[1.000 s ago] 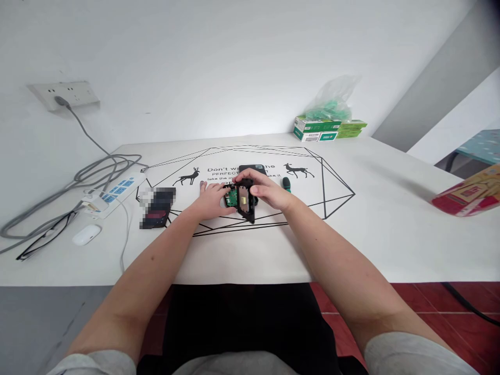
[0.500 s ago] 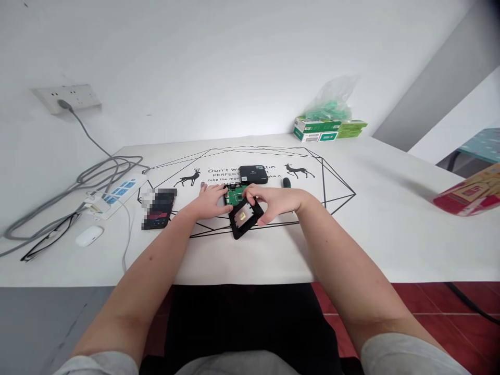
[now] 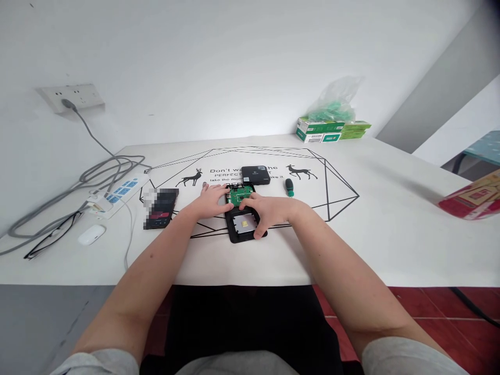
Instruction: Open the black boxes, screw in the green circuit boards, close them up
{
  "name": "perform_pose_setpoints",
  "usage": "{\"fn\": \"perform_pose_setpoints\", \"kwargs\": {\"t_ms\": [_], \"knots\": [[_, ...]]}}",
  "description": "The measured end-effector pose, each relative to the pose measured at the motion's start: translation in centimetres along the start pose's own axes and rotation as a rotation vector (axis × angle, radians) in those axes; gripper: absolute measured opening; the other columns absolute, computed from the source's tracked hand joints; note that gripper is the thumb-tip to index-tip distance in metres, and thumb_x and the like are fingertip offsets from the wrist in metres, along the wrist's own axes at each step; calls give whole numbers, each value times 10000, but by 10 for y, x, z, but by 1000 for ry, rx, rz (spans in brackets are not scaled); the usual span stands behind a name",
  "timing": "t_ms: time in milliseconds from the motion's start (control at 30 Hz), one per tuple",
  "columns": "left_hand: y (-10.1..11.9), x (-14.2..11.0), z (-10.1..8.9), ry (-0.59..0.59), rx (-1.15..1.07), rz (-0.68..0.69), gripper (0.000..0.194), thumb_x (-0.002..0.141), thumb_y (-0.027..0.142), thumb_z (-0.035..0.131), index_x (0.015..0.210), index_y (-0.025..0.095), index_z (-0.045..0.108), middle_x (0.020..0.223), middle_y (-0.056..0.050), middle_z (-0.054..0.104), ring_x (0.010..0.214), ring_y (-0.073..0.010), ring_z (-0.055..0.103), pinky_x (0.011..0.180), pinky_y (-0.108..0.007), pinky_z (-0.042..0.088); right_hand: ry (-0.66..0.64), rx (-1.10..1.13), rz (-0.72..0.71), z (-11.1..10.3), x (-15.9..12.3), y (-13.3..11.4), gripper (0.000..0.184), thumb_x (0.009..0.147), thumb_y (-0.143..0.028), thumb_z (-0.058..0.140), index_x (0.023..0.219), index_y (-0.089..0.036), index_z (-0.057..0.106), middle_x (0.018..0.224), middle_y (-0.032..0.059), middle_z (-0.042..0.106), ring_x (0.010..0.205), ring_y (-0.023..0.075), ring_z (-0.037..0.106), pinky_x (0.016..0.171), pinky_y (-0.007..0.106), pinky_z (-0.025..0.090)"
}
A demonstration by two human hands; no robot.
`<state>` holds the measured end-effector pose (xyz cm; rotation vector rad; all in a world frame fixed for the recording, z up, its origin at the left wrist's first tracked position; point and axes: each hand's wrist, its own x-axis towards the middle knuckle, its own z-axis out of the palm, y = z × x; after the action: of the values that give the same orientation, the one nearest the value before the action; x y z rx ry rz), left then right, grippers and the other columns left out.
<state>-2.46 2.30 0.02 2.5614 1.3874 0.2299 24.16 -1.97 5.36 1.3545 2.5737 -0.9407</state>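
Far side: plain white wall (image 3: 203, 67), brightest just above the table; socket panel (image 3: 74, 97) mounted at left. White table (image 3: 390, 239) spans the scene. Floor: red tiles (image 3: 433, 307) near right, grey (image 3: 35, 323) near left. Pale blue-green tabletop (image 3: 484, 148) at far right, beyond the grey wall edge (image 3: 433, 67).

Pretty basic outfit, grey on black
Light grey shirt (image 3: 234, 363), short loose sleeves (image 3: 406, 357) ending around the elbows, plain black trousers (image 3: 250, 323), left hand (image 3: 211, 201) and right hand (image 3: 273, 211) bare.
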Motion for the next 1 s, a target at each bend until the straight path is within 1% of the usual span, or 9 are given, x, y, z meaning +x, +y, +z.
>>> {"fn": "perform_pose_setpoints", "kwargs": {"t_ms": [233,300,400,467,533,633,733,833,1000], "knots": [[-1,1,2,-20,-11,2,786,980,618,550,1626,172,525,1772,-182,386,1685,-396,277,1362,-659,146,16,-53,-18,3,3,5,844,560,-496,981,1292,-254,639,1229,90,646,916,278,675,728,368,518],[-1,2,2,-24,-25,3,783,982,620,541,1631,183,515,1782,-169,374,1693,-398,251,1362,-662,137,45,-56,-30,2,5,6,784,598,-513,966,1267,-248,653,1158,76,681,893,267,667,713,351,491],[0,1,1,-34,-30,-12,805,982,617,534,1648,167,479,1780,-172,380,1698,-405,227,1365,-666,101,175,5,-115,1,14,5,517,770,-524,866,1162,-234,695,997,41,716,812,220,644,697,321,453],[2,1,-1,-36,-36,-15,831,983,617,532,1668,156,436,1772,-181,393,1701,-410,211,1367,-666,84,331,43,-168,1,26,2,312,902,-406,757,1138,-209,710,994,46,735,827,193,650,730,298,460],[3,0,-2,-28,-52,-4,831,987,624,525,1671,165,416,1768,-181,400,1706,-411,192,1366,-669,74,438,-41,-140,0,42,-1,265,931,-220,674,1188,-170,714,1073,79,763,904,189,675,816,291,477],[3,0,-3,-15,-77,13,749,989,624,524,1600,192,491,1746,-169,440,1707,-417,183,1362,-681,60,402,-110,-139,-2,66,-8,242,887,-127,674,1112,-152,761,1103,111,790,970,221,697,864,306,474],[2,1,-2,-2,-87,17,657,970,609,559,1494,213,569,1669,-152,538,1694,-420,225,1361,-682,73,311,-164,-135,-7,84,-15,134,821,-103,712,918,-159,787,961,108,810,893,243,716,791,316,474],[0,3,-1,20,-69,17,596,953,598,588,1419,225,598,1565,-145,625,1667,-420,298,1360,-675,118,268,-195,-102,-14,96,-20,126,774,-83,716,845,-153,793,899,129,813,847,266,727,738,334,477],[0,4,-1,47,-18,25,641,955,590,586,1467,206,569,1480,-163,670,1568,-440,452,1330,-690,191,243,-204,-60,-23,107,-24,134,683,-77,732,779,-140,803,858,143,811,828,286,727,718,352,495]]}}
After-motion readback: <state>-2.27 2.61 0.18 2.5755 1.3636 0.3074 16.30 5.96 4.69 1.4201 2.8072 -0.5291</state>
